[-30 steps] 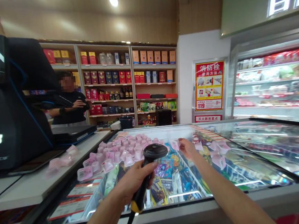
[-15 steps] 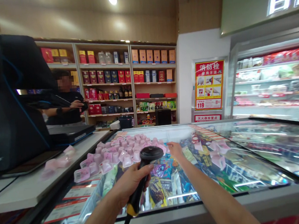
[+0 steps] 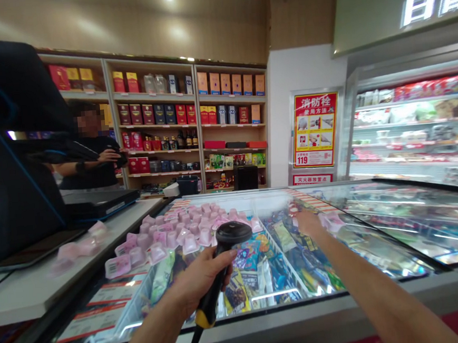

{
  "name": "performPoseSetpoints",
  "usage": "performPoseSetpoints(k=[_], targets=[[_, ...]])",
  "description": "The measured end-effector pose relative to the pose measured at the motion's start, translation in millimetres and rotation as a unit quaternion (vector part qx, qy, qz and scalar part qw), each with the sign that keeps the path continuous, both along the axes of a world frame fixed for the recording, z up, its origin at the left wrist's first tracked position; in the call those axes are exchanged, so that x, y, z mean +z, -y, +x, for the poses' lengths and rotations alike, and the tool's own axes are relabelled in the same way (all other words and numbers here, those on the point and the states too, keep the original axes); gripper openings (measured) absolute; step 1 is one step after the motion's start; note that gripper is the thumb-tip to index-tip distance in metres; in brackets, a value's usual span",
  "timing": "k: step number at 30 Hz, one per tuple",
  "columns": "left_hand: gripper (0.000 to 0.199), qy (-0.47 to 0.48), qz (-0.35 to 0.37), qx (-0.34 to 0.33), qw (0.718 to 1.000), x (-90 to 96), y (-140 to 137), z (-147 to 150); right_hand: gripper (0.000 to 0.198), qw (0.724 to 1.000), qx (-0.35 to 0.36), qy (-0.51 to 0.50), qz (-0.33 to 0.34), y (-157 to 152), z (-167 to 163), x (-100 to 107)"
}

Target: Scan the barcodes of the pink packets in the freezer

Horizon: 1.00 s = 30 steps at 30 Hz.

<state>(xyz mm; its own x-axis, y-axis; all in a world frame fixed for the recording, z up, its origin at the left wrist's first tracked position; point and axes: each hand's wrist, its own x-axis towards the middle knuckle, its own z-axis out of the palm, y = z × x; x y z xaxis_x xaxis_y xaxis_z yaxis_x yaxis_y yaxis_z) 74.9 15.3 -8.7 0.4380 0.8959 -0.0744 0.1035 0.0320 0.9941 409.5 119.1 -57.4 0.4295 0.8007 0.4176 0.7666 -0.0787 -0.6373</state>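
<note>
My left hand point(image 3: 209, 272) is wrapped round the grip of a black barcode scanner point(image 3: 232, 231) with yellow at its base, held upright above the freezer's glass top. My right hand point(image 3: 309, 224) reaches out over the glass on the right, blurred, and its fingers cannot be made out clearly. Close beside it lie a few small pink plastic cups point(image 3: 332, 221), one partly covered by the hand. Left of and beyond the scanner, many more pink cups point(image 3: 184, 233) with clear flanges and printed labels lie heaped on the glass.
Bagged frozen goods point(image 3: 238, 292) show through the glass. On the left, a counter point(image 3: 28, 298) carries a black checkout machine point(image 3: 16, 140) and several pink cups point(image 3: 80, 249). Behind it stands a person point(image 3: 89, 161) before shelves of boxes point(image 3: 153, 114). A chilled display point(image 3: 411, 125) is at right.
My right hand has moved right across the glass, from near the large heap to the scattered cups. The scanner stays in my left hand. The view has shifted slightly right.
</note>
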Motion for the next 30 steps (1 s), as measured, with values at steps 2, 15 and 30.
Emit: performPoseSetpoints(k=[2,15,30], targets=[[0.028,0.001,0.0,-0.006,1.0,0.1,0,0,0.011,0.997,-0.005,-0.07,0.013,-4,-4,1],[0.027,0.022,-0.007,0.003,1.0,0.0,6,2,0.027,0.763,0.178,-0.621,-0.005,-12,-92,-8],[0.027,0.0,0.008,-0.023,1.0,5.7,9,0,0.026,0.828,0.151,-0.537,0.061,-17,-89,-16]])
